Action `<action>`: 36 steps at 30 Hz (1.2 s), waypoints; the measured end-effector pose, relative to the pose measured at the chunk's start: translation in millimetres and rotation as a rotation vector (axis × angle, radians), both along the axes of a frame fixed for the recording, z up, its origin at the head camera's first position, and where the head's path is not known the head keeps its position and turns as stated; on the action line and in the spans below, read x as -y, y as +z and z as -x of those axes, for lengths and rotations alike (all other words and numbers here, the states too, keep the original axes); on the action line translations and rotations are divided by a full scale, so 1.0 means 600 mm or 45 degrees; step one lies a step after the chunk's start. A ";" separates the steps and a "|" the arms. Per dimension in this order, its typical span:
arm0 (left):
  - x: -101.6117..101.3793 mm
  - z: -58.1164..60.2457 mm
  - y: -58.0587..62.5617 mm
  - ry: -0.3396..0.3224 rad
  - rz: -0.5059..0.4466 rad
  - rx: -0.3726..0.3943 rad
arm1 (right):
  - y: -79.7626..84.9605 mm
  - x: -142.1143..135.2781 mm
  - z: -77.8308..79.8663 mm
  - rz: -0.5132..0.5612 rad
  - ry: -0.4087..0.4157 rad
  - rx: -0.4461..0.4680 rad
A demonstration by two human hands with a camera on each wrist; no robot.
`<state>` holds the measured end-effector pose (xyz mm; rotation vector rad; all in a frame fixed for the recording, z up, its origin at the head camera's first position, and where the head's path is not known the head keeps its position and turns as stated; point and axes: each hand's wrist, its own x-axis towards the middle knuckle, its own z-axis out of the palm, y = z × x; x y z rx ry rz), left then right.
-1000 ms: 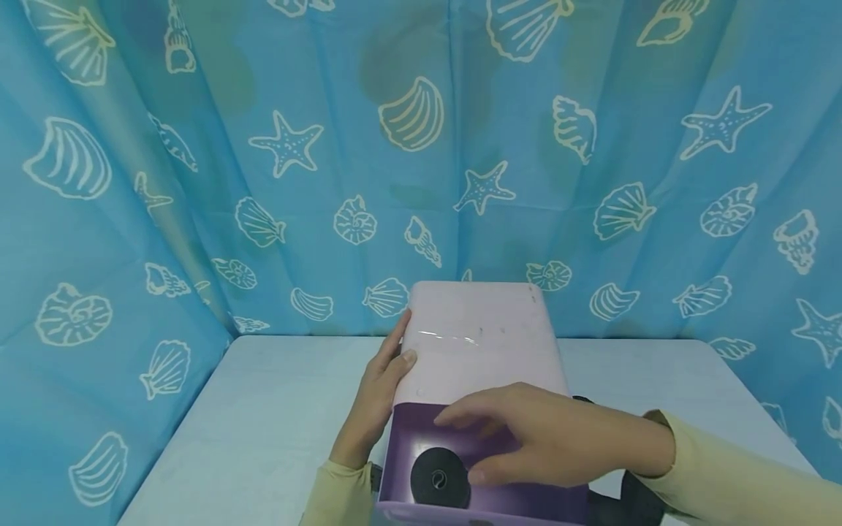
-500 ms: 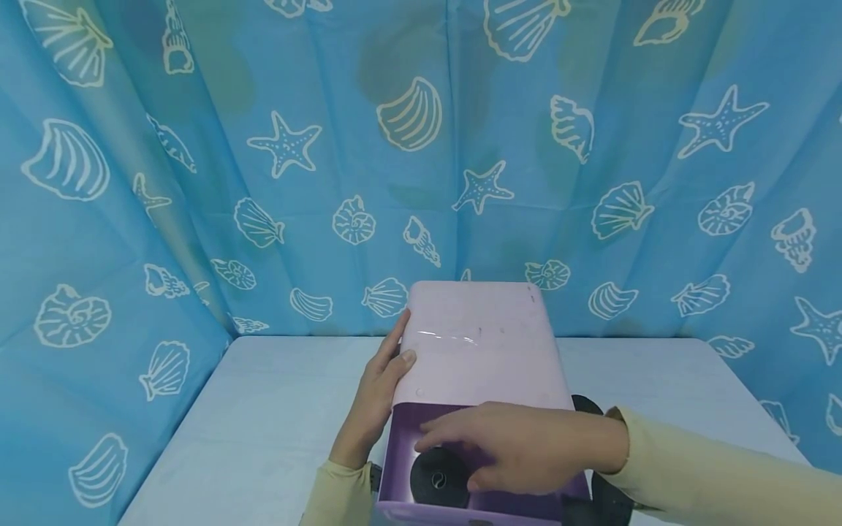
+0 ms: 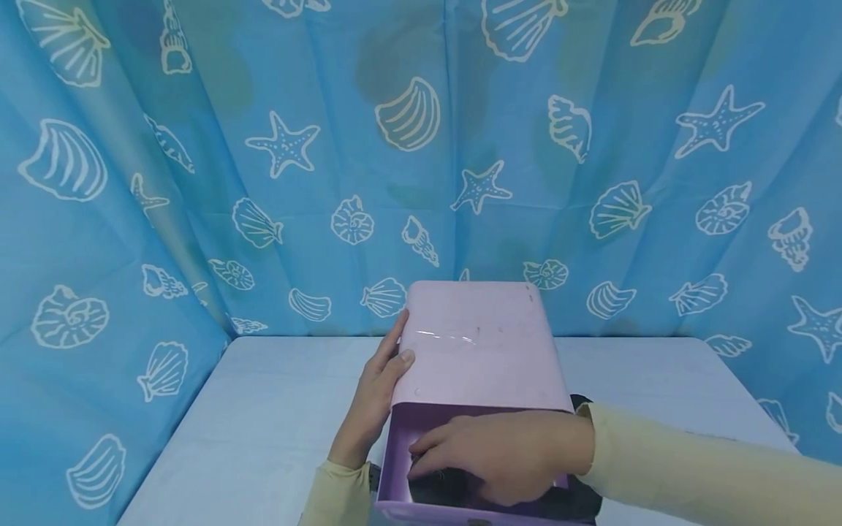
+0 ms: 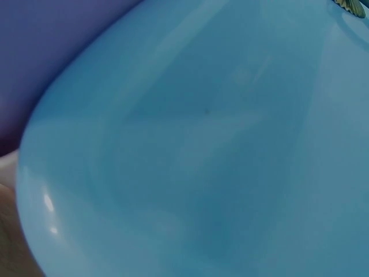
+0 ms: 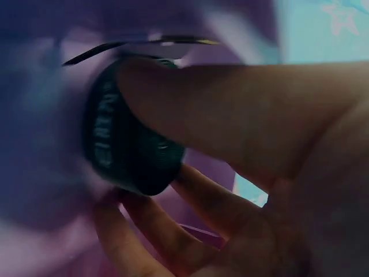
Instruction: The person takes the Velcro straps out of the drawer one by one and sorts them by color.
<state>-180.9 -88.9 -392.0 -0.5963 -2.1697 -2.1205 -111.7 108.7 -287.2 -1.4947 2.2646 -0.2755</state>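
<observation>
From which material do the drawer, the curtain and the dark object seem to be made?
Drawer: probably plastic, smooth and glossy, judging by its bright reflections. Curtain: fabric or thin plastic sheet; it hangs in folds. Dark object: unclear, perhaps plastic; smooth-looking side with pale lettering.

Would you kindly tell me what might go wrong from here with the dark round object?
The dark round object might slip, since the right hand holds it between thumb and fingers. It could also knock the purple drawer. The pink box might shift if the left hand, against its side, eases off.
</observation>
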 end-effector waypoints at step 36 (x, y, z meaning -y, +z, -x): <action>-0.001 0.000 0.001 -0.014 -0.007 0.001 | 0.009 -0.059 -0.026 0.274 -0.308 -0.007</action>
